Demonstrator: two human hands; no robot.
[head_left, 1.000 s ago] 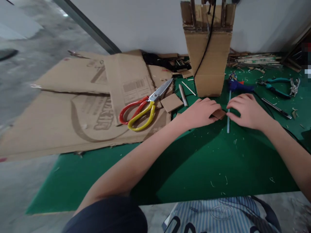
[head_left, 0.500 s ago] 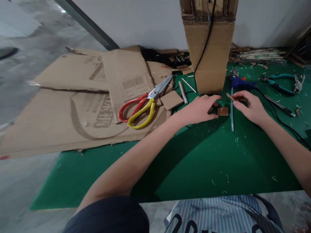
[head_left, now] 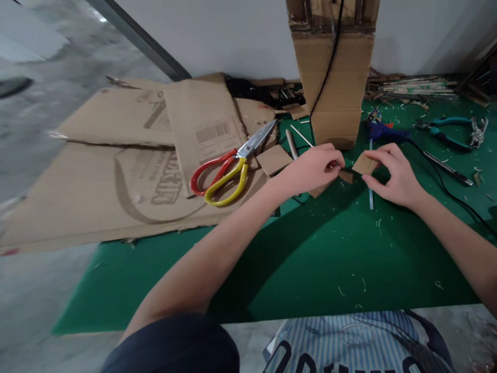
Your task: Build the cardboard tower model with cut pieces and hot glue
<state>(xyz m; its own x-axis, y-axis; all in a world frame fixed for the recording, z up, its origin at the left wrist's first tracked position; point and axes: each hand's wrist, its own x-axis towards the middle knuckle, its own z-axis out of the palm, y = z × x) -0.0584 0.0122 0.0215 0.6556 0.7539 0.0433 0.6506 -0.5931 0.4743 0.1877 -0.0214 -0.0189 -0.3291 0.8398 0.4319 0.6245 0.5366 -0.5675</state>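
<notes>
My right hand (head_left: 394,176) pinches a small cardboard square (head_left: 364,163) between thumb and fingers, its flat face turned up. My left hand (head_left: 316,170) is closed just to the left of it, apparently on a small brown cardboard piece (head_left: 346,177) that shows tilted by its fingertips. A lighter cardboard bit (head_left: 319,191) sticks out below the left palm; whether it is held or lies on the table is hidden. A clear glue stick (head_left: 371,199) juts from the blue glue gun (head_left: 384,131), partly behind my right hand.
Red-and-yellow-handled scissors (head_left: 233,168) rest on cardboard sheets (head_left: 147,129) at left, near a loose cardboard square (head_left: 274,159). A tall cardboard structure (head_left: 337,88) stands behind my hands. Pliers (head_left: 450,132) and a utility knife (head_left: 448,168) lie right on the green table (head_left: 310,269).
My left hand has closed and drawn slightly left, and the brown piece has moved left and tilted. My right hand has turned its cardboard square from edge-on to face-up.
</notes>
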